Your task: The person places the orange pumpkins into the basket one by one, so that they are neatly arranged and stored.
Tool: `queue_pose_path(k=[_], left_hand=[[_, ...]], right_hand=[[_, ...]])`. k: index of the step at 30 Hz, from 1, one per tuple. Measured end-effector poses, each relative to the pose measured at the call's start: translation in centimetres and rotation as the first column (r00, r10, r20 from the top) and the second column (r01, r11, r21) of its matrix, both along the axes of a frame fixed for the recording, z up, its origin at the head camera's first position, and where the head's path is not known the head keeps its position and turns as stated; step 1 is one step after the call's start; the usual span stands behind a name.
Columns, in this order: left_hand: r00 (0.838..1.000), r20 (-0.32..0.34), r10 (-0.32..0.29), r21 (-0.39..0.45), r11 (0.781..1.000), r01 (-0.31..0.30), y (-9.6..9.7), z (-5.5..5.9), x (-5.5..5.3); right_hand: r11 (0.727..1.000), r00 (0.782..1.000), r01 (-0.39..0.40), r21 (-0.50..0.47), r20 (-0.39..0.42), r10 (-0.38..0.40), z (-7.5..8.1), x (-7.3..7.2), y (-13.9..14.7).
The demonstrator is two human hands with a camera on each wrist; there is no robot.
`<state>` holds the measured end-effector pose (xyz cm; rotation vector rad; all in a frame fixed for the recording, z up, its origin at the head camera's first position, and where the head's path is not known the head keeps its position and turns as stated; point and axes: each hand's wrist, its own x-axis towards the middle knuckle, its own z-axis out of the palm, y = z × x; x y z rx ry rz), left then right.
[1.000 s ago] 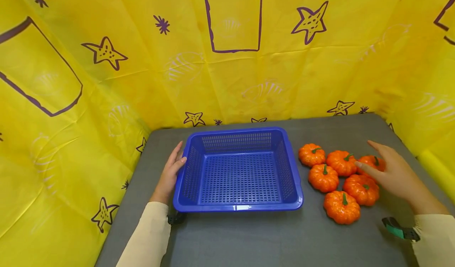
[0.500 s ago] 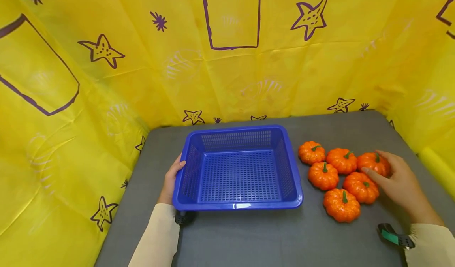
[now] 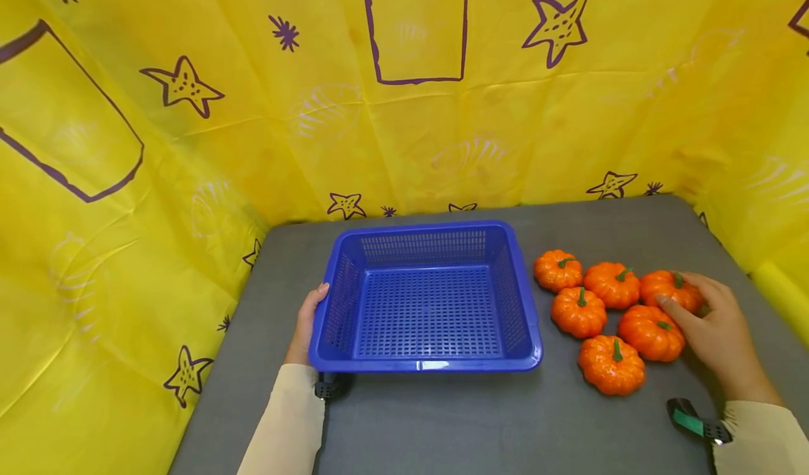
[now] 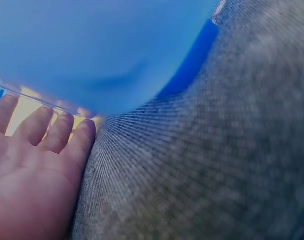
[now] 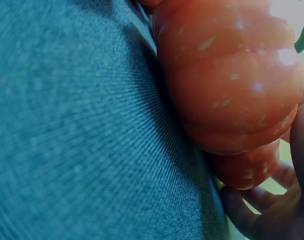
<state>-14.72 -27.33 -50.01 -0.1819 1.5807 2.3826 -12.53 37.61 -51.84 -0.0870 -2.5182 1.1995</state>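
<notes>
A blue plastic basket (image 3: 426, 366) with slotted walls stands on the grey table. My left hand (image 3: 306, 326) grips its left rim, thumb at the edge; the fingers are hidden in the head view. In the left wrist view its fingers (image 4: 57, 132) reach up under the blue wall. Several small orange pumpkins with green stems lie right of the basket. My right hand (image 3: 723, 334) holds the far-right pumpkin (image 3: 666, 287), thumb on the near side and fingers behind. A nearer pumpkin (image 5: 232, 85) fills much of the right wrist view, partly covering the held one (image 5: 247, 167).
Other pumpkins, such as the nearest one (image 3: 612, 366) and the leftmost one (image 3: 557, 271), sit close together beside the basket. Yellow cloth (image 3: 417, 145) with drawn starfish encloses the table at the back and sides. The table (image 3: 480, 426) extends in front of the basket.
My right hand has moved down onto the far-right pumpkin and closed round it. My left hand has shifted from beside the basket to gripping its rim. The nearby pumpkin has tipped slightly.
</notes>
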Motion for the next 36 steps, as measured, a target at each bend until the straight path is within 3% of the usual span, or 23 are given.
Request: queue_pose_path(k=[6,12,23,31,36], left_hand=[[1.000,0.001,-0.017,0.025,1.000,0.017,-0.1,-0.2,0.1],[1.000,-0.012,-0.013,0.050,0.999,0.014,-0.2,-0.3,0.3],[1.000,0.001,0.008,0.035,0.999,-0.008,-0.1,-0.4,0.3],[1.000,0.005,0.001,0.048,0.999,-0.002,-0.1,-0.6,0.1],[1.000,-0.004,0.009,0.042,0.999,-0.008,-0.2,-0.5,0.2]], right_hand=[[0.996,0.994,0.065,-0.059,0.086,-0.060,-0.2,0.4,0.0],[0.995,0.981,0.095,-0.031,0.173,-0.089,0.1,0.8,0.0],[0.990,0.986,0.123,-0.064,0.125,-0.115,0.1,0.6,0.0],[0.983,0.985,0.154,-0.096,0.094,-0.145,1.5,0.8,-0.2],[0.992,0.993,0.112,-0.060,0.052,-0.109,2.6,0.6,-0.9]])
